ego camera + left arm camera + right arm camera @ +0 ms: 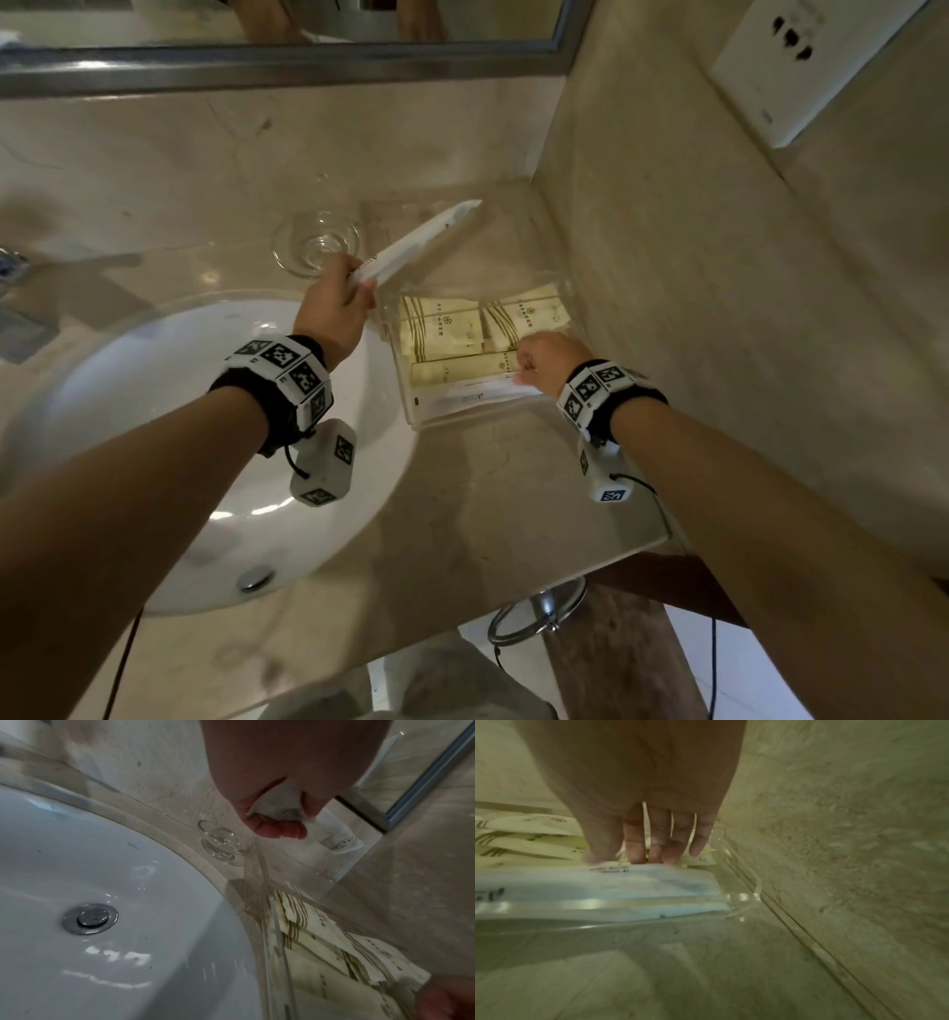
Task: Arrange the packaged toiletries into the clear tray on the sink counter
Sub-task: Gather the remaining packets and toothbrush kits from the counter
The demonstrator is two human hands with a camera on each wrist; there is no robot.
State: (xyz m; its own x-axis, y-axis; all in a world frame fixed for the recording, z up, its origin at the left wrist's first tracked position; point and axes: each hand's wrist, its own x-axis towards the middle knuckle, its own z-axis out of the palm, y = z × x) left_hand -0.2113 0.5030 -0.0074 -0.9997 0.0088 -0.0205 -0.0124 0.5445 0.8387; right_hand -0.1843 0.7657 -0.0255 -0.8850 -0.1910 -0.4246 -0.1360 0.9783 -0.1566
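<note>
Cream toiletry packets (444, 326) lie in the clear tray (417, 417) on the desk (488, 478), with a flat white packet (462, 397) along its near wall, its right end pinched by my right fingers (634, 841). My left fingers (277, 829) grip a long white packet (416, 241) slanting above the tray's far end, near a glass (316, 244).

We look down on a beige marble tabletop (488, 488) with a white oval sink basin (154, 411) sunk into its left part and a chrome drain (255, 577) at the bottom. Along the back runs a mirror in a grey metal frame (257, 64). On the right a beige stone side wall (693, 308) meets the tabletop and carries a white socket plate (801, 61). A chrome towel ring (536, 611) hangs below the front edge, above pale floor (739, 683). Soft highlights lie on the basin.
</note>
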